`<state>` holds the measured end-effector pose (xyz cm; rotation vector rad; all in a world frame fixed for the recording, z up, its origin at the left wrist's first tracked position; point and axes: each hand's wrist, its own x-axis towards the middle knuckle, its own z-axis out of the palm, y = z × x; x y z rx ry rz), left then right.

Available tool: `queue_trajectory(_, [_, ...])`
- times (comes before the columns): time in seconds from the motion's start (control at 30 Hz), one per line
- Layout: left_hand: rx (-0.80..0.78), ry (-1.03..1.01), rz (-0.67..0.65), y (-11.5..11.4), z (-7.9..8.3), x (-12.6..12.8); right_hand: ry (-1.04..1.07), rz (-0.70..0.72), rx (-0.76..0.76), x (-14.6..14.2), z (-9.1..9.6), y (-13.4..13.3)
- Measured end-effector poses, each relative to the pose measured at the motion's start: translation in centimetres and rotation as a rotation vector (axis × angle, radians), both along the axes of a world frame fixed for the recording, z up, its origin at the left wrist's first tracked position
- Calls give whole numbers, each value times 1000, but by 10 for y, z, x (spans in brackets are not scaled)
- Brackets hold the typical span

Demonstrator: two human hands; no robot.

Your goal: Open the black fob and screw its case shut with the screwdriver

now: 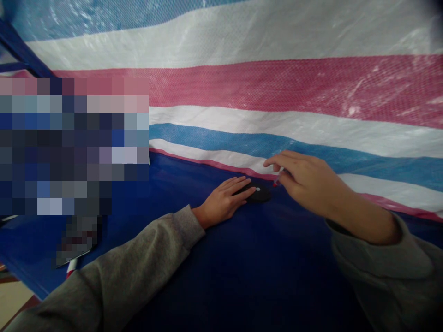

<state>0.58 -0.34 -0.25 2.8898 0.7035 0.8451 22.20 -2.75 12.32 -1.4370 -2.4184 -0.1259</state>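
My left hand (226,200) lies with its fingers stretched out over a flat, dark, rounded object (263,194) that has a small white round spot near its middle. The fingers cover this object's left part, so its kind cannot be made out. To the right, my right hand (304,182) is raised a little above the blue surface, its fingers bent. Between thumb and fingers it pinches a small, slim, partly clear thing with a red tip (275,184). Most of that thing is hidden by the hand. The red tip points down, beside the dark object's right end.
A dark blue sheet (242,276) covers the work surface. Behind it rises a striped red, white and blue plastic sheet (242,85). At the left, a large patch is pixelated; below it lies a white and red thing (71,267), partly hidden by my left sleeve (138,258).
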Motion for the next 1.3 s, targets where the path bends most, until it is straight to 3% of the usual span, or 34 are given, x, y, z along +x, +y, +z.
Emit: queue_trajectory(1.3, [-19, -11, 8, 0, 0, 0, 34, -83, -11, -2, 0, 0])
